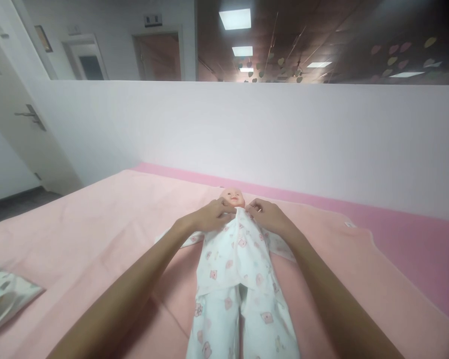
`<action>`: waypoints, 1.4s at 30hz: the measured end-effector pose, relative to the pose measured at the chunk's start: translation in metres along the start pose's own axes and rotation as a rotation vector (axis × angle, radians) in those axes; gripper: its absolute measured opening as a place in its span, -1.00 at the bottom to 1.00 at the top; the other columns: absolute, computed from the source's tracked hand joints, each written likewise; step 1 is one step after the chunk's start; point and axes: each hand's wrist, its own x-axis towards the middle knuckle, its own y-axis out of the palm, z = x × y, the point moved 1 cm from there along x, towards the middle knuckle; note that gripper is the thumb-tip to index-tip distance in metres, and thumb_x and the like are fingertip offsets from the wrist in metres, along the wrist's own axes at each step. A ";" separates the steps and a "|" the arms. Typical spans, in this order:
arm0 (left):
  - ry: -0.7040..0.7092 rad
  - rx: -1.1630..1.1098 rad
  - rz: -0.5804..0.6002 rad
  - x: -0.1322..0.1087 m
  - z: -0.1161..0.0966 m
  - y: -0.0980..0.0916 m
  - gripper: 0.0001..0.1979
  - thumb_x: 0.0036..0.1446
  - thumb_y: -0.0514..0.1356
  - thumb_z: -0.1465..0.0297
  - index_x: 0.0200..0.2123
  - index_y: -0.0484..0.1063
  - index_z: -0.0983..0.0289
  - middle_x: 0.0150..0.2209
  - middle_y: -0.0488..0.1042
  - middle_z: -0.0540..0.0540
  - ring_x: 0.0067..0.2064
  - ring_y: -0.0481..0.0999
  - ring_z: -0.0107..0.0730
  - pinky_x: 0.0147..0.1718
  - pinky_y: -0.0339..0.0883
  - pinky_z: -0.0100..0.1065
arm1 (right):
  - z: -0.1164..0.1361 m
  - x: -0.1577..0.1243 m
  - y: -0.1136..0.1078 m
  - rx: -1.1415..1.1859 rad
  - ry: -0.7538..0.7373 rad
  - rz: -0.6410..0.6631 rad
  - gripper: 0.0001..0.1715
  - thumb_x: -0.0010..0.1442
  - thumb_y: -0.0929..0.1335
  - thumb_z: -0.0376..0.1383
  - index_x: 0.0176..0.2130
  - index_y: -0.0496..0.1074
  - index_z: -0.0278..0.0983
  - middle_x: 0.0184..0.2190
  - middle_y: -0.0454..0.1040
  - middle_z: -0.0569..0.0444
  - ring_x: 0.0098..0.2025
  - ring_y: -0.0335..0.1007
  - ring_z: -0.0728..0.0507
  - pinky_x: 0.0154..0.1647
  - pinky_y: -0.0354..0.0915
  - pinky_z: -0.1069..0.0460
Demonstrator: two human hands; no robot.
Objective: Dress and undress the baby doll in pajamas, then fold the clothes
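Doll (234, 196) lies face up on a pale pink blanket (97, 234), head pointing away from the camera, legs running toward the lower edge of the view. It wears a white printed garment (239, 259).

Around the doll: a darker pink mat (415, 239) shows past the blanket's far and right edges. Beyond the doll's head, a white partition wall (247, 129). Well to the doll's left, at the lower left edge of the view, a pale packet (3, 299) lies on the blanket. Further off on that side, a white door (18, 124) with a lever handle. Nothing lies between the camera and the doll except the two forearms.

Hard to make out: the doll's arms are covered by the hands and the spread garment. Its feet are cut off by the frame. The packet is cut off too, contents unreadable.

Hands: both forearms reach forward and meet at the doll's neck. Left hand (211, 216) is palm down on the doll's chest, fingertips pinching the garment's neckline just under the chin. Right hand (268, 215) mirrors it, fingers curled and gripping the opposite side of the neckline.
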 end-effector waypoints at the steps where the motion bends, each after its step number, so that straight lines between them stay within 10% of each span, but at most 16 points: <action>1: -0.009 0.031 0.037 0.000 0.000 0.002 -0.66 0.28 0.20 0.09 -0.45 0.50 0.16 -0.23 0.50 0.14 -0.04 0.50 -0.11 -0.05 0.41 -0.20 | -0.001 0.000 0.000 0.014 0.008 -0.004 -0.81 0.29 0.39 -0.12 -0.24 0.57 -0.16 -0.15 0.68 -0.02 -0.16 0.54 -0.25 -0.20 0.31 -0.08; 16: 0.022 0.312 0.179 -0.008 -0.011 0.005 -0.57 0.51 -0.07 0.11 -0.14 0.54 0.13 0.05 0.39 0.21 0.07 0.39 -0.01 0.12 0.32 0.01 | 0.007 -0.007 -0.001 0.030 0.024 -0.054 -0.80 0.28 0.41 -0.10 -0.26 0.54 -0.16 -0.13 0.66 -0.02 -0.17 0.52 -0.24 -0.20 0.33 -0.09; 21: 0.089 0.407 -0.050 -0.065 -0.029 0.019 -0.51 0.57 -0.15 0.17 0.25 0.48 0.09 0.28 0.36 0.25 0.24 0.32 0.05 0.27 0.24 0.13 | 0.013 -0.066 -0.007 0.048 -0.115 -0.044 -0.79 0.30 0.40 -0.06 -0.16 0.49 -0.11 -0.17 0.61 0.04 -0.29 0.44 -0.18 -0.22 0.33 -0.09; 28: -0.005 0.216 -0.155 -0.168 -0.051 0.054 -0.39 0.39 0.24 0.10 0.43 0.25 0.04 0.38 0.31 0.21 0.37 0.31 0.05 0.32 0.32 0.02 | -0.002 -0.180 -0.006 -0.023 -0.224 0.222 -0.68 0.34 0.43 0.01 -0.01 0.39 -0.05 -0.18 0.52 0.08 -0.27 0.38 -0.19 -0.26 0.32 -0.07; 37: 0.143 0.592 -0.418 -0.150 -0.047 0.079 -0.87 0.35 0.19 0.40 -0.05 0.39 0.20 -0.09 0.57 0.13 -0.08 0.54 -0.09 -0.06 0.35 -0.07 | -0.009 -0.173 0.024 -0.297 -0.603 -0.231 -0.80 0.54 0.28 -0.23 -0.20 0.37 -0.18 -0.31 0.46 0.07 -0.29 0.38 -0.15 -0.29 0.23 -0.04; 42: 0.120 0.662 -0.404 -0.175 -0.034 0.072 -0.75 0.30 0.11 0.56 0.00 0.37 0.19 -0.03 0.59 0.15 -0.05 0.54 -0.09 -0.07 0.31 -0.12 | -0.041 -0.191 0.019 -0.436 -0.796 -0.340 -0.80 0.49 0.25 -0.41 -0.05 0.44 -0.20 -0.18 0.51 -0.01 -0.20 0.41 -0.19 -0.21 0.26 -0.04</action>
